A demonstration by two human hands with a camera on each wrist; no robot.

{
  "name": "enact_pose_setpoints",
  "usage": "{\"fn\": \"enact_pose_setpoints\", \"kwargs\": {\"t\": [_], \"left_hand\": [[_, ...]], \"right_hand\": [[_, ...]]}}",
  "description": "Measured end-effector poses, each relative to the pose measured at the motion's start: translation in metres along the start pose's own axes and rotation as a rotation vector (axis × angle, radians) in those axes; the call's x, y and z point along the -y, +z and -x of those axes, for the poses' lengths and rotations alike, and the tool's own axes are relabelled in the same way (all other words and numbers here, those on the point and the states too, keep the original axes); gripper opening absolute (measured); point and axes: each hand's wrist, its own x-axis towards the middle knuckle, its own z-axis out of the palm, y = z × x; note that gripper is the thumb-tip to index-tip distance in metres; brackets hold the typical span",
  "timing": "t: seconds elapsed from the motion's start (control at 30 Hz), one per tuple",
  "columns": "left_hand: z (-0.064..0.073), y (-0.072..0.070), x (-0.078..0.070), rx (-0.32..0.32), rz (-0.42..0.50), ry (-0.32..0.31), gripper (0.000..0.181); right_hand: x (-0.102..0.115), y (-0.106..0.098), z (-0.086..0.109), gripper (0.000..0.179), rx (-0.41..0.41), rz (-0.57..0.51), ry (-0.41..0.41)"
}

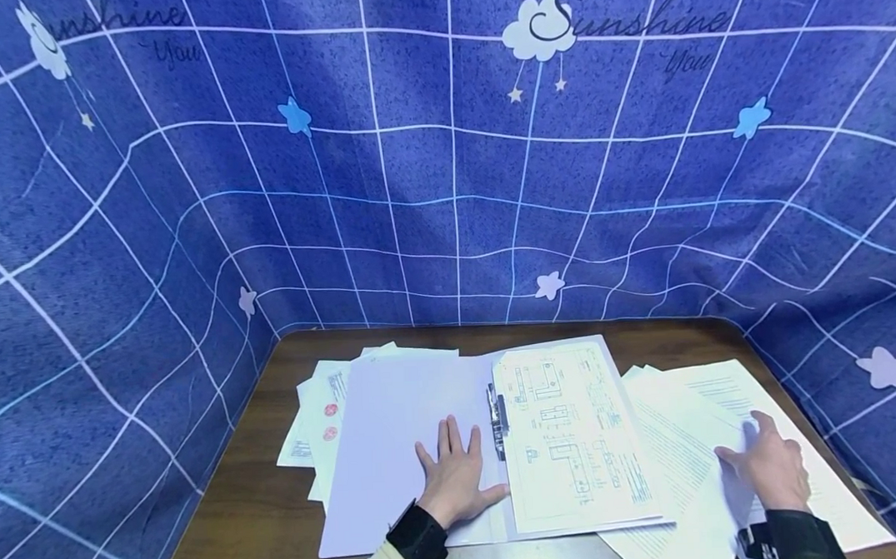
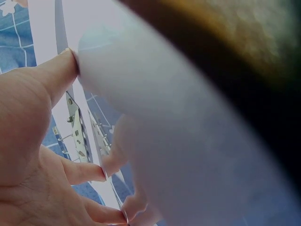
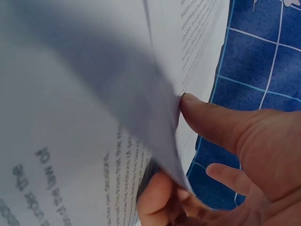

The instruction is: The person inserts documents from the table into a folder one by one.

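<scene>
My left hand [image 1: 455, 483] rests with spread fingers on the bare left cover of an open pale lilac clip folder [image 1: 394, 415]. Its thumb reaches toward the spine, just below the metal clip [image 1: 498, 423]. Under that clip lies a sheet with technical drawings [image 1: 560, 441]. At the right, my right hand [image 1: 775, 472] pinches the edge of a printed sheet [image 1: 673, 453] among loose papers. In the right wrist view, the thumb is on one side of the lifted sheet [image 3: 136, 108] and curled fingers are on the other; their tips are partly hidden.
More papers [image 1: 321, 435], one with red round stamps, stick out from beneath the folder's left side. Text pages [image 1: 730, 384] overlap at the table's right edge. Blue grid-patterned cloth [image 1: 413, 164] rises behind the brown table [image 1: 240, 505].
</scene>
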Motion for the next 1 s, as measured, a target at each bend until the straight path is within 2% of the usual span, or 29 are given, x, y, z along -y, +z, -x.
{"fn": "enact_pose_setpoints", "kwargs": {"t": [0.17, 0.3, 0.57, 0.77, 1.0], "left_hand": [[0.0, 0.0, 0.0, -0.001, -0.002, 0.0, 0.106], [-0.002, -0.001, 0.0, -0.007, -0.003, 0.001, 0.106], [-0.003, -0.005, -0.001, -0.01, 0.004, 0.003, 0.105], [-0.003, -0.006, -0.002, -0.011, 0.003, 0.002, 0.105], [-0.002, -0.004, -0.002, -0.008, -0.006, 0.001, 0.106]], "right_hand": [[0.0, -0.001, 0.0, 0.105, 0.0, 0.008, 0.079], [0.0, -0.006, 0.001, 0.103, -0.013, -0.022, 0.121], [-0.005, -0.013, 0.0, 0.074, -0.053, -0.071, 0.157], [-0.008, -0.014, -0.001, 0.048, -0.074, -0.055, 0.131], [-0.007, -0.016, 0.0, 0.038, -0.047, -0.013, 0.113]]}}
